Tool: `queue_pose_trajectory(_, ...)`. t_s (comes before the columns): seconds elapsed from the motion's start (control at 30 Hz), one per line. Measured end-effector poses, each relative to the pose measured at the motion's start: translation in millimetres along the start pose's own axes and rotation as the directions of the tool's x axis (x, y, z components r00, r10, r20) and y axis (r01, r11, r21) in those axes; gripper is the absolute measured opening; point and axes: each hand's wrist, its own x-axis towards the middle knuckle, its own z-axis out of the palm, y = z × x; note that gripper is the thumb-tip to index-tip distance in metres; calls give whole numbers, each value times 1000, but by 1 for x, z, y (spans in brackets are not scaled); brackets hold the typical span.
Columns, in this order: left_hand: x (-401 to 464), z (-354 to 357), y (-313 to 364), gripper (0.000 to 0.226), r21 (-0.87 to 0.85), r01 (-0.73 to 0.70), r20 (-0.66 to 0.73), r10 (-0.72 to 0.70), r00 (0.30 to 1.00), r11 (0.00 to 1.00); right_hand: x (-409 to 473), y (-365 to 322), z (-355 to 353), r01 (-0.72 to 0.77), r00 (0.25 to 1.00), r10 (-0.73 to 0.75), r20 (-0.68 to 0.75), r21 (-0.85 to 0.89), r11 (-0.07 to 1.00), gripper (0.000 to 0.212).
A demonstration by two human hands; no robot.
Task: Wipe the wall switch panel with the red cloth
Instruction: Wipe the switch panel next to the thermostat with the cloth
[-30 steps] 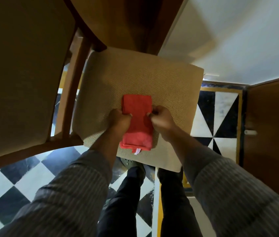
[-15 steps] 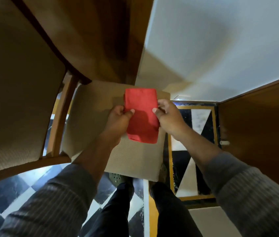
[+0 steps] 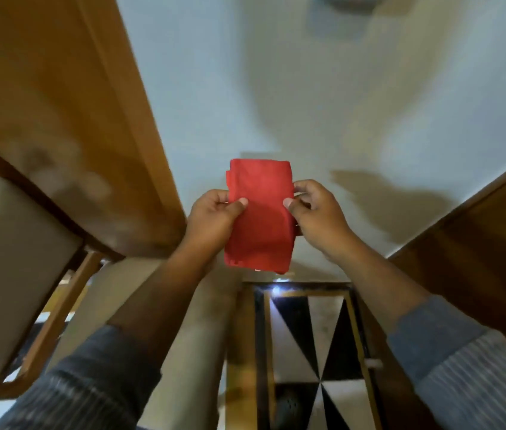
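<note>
A folded red cloth (image 3: 259, 212) hangs upright in the air in front of the white wall (image 3: 323, 113). My left hand (image 3: 214, 218) pinches its left edge with thumb on the front. My right hand (image 3: 313, 212) pinches its right edge the same way. At the very top of the view a blurred grey shape (image 3: 343, 3) on the wall may be the switch panel; only its lower edge shows.
A wooden table edge (image 3: 112, 97) rises on the left beside the wall. A cushioned chair (image 3: 12, 268) stands at lower left. A wooden door (image 3: 478, 243) is at the right. Black-and-white tiled floor (image 3: 307, 336) lies below.
Both hands lifted the red cloth off the chair seat and raised it in front of the wall. The view tilted upward, away from the chair.
</note>
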Motion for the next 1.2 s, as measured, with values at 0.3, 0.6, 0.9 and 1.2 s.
queue_pose_trajectory(0.3, -33, 86, 131, 11, -103, -240, -1, 242, 970, 965, -3, -80, -138, 274, 955, -268, -130, 35, 961, 20)
queue_pose_trajectory(0.6, -57, 124, 224, 10, -82, -442, -11, 442, 897, 893, -9, -144, -206, 455, 839, -432, -331, -9, 890, 17)
queue_pose_trajectory(0.9, -28, 186, 260, 13, -28, -534, -43, 533, 845, 845, 38, -144, -254, 571, 680, -550, -485, -120, 812, 17)
queue_pose_trajectory(1.2, 28, 228, 270, 15, 370, -572, -282, 675, 682, 732, 122, -134, -275, 725, 298, -872, -389, -501, 472, 28)
